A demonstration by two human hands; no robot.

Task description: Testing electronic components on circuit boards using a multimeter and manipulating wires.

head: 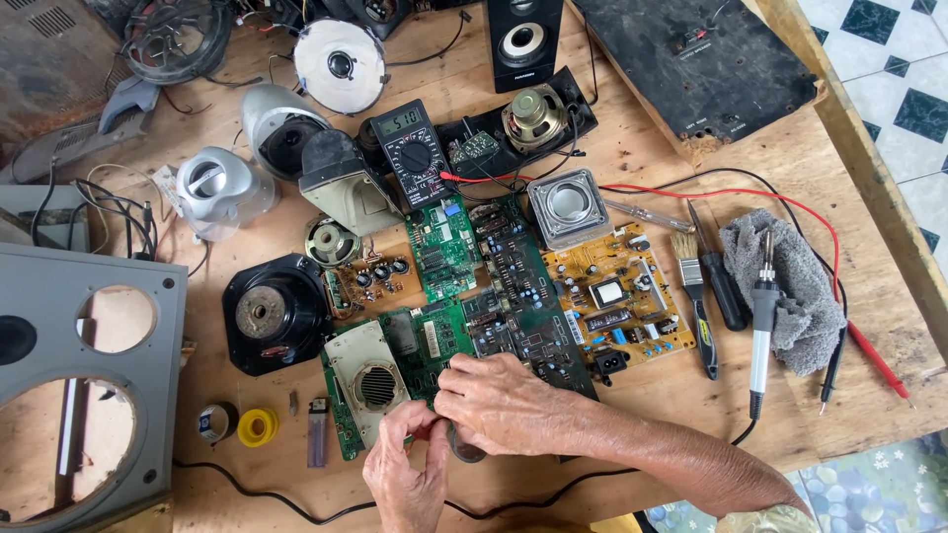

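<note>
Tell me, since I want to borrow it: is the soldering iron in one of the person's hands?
No, the soldering iron lies on the grey cloth, while both hands work at the green circuit board.

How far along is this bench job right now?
Done: circuit boards and loose speakers lie spread out on the table. In hand: both hands, left hand and right hand, pinch a small dark part by the green board. Left: soldering iron and brush lie untouched.

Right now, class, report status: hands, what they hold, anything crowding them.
Left hand and right hand pinch a small dark part, mostly hidden. Green circuit board just beyond. Lighter and black cable close by.
</note>
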